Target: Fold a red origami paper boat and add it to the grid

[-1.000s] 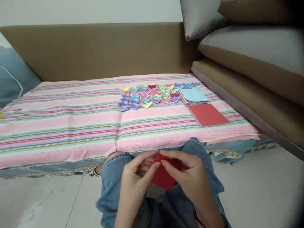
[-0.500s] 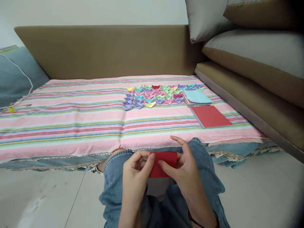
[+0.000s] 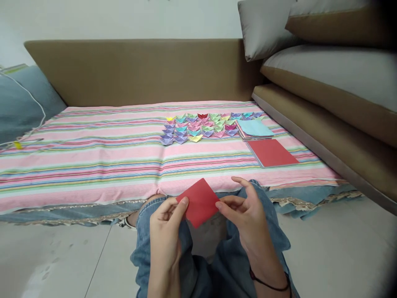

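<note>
A red sheet of paper (image 3: 201, 203), turned so that it looks like a diamond, is held above my lap. My left hand (image 3: 169, 219) pinches its left corner between thumb and fingers. At its right corner, my right hand (image 3: 243, 211) grips it between thumb and index finger, with the little finger raised. Beyond my knees, on the striped cloth, lie a stack of red-topped paper (image 3: 274, 152) and a stack of paper with a light blue top (image 3: 256, 127). Several small folded paper boats (image 3: 195, 138) in many colours stand in rows left of the stacks.
A pink striped cloth (image 3: 77, 161) covers the seat, its lace edge hanging near my knees. Large cushions (image 3: 335, 78) are piled on the right. A white cable (image 3: 34, 99) runs along a blue cushion at the left.
The red paper has turned from a level rectangle to a diamond. My hands have moved apart to its left and right corners, and the view has shifted slightly.
</note>
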Demonstrator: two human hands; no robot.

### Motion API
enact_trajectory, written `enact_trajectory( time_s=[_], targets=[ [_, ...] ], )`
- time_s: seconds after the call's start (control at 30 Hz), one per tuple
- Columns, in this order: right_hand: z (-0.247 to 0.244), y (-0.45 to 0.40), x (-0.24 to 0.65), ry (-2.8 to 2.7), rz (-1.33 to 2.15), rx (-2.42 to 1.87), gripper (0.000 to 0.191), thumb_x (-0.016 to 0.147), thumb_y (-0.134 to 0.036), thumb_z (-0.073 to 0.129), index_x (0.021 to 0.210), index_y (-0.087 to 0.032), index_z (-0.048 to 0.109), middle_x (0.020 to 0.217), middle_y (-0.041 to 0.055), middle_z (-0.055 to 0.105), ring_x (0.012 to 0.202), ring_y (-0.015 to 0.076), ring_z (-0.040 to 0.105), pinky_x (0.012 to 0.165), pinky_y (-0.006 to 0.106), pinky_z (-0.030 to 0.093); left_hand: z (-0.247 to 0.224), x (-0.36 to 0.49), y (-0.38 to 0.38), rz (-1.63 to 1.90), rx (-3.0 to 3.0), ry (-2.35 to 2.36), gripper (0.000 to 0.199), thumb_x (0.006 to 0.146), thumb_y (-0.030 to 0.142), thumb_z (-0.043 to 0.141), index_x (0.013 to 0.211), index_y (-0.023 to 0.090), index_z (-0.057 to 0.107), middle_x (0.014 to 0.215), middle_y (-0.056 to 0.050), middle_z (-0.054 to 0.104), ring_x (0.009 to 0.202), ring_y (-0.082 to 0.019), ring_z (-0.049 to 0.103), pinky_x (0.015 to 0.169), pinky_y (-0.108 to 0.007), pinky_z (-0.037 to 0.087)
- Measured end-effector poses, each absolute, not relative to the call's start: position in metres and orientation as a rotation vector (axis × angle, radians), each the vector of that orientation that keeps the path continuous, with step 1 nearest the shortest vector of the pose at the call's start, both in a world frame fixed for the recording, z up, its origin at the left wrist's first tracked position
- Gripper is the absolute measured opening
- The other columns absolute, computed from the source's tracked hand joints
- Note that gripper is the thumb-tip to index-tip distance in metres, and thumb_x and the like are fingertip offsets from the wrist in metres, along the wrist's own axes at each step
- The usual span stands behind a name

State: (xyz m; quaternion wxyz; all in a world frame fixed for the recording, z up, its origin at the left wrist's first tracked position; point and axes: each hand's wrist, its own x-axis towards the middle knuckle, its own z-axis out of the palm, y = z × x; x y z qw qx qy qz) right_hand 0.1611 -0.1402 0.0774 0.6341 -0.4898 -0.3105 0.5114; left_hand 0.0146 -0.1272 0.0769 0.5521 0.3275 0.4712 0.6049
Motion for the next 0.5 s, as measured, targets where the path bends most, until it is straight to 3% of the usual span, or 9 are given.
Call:
enact_trajectory(
  time_s=[0.23, 0.37, 0.5],
  targets=[
    [0.0738, -0.1367, 0.1598, -0.414, 0.982, -1.007, 0.058, 0.061, -0.024, 0.080, 0.106, -0.023, 0.044, 0.066, -0.0015, 0.069, 0.059, 0.0134, 0.063, 0.060, 0.026, 0.051, 0.0794, 0.0115, -0.1299, 0.974, 1.055, 1.012, 0.017, 0.071, 0.028, 0.070, 0.065, 0.013, 0.065, 0.056, 0.001, 0.059, 0.054, -0.008, 0.051, 0.053, -0.017, 0.039],
    [0.0747, -0.1352, 0.1630, -0.477, 0.987, -1.029, 0.057, 0.061, -0.024, 0.079, 0.105, -0.025, 0.042, 0.065, -0.0028, 0.069, 0.056, 0.0136, 0.062, 0.058, 0.026, 0.051, 0.0778, 0.0136, -0.1306, 0.747, 1.166, 0.934, 0.014, 0.073, 0.027, 0.067, 0.074, 0.013, 0.067, 0.068, -0.003, 0.065, 0.063, -0.011, 0.055, 0.060, -0.020, 0.043],
    [0.0794, -0.1348, 0.1668, -0.691, 1.021, -1.115, 0.054, 0.065, -0.024, 0.076, 0.105, -0.026, 0.040, 0.064, -0.0042, 0.068, 0.058, 0.0147, 0.062, 0.058, 0.025, 0.049, 0.0751, 0.0181, -0.1291, 0.851, 1.095, 0.938, 0.022, 0.073, 0.025, 0.067, 0.093, 0.017, 0.062, 0.083, -0.004, 0.067, 0.075, -0.015, 0.061, 0.068, -0.024, 0.049]
  ],
)
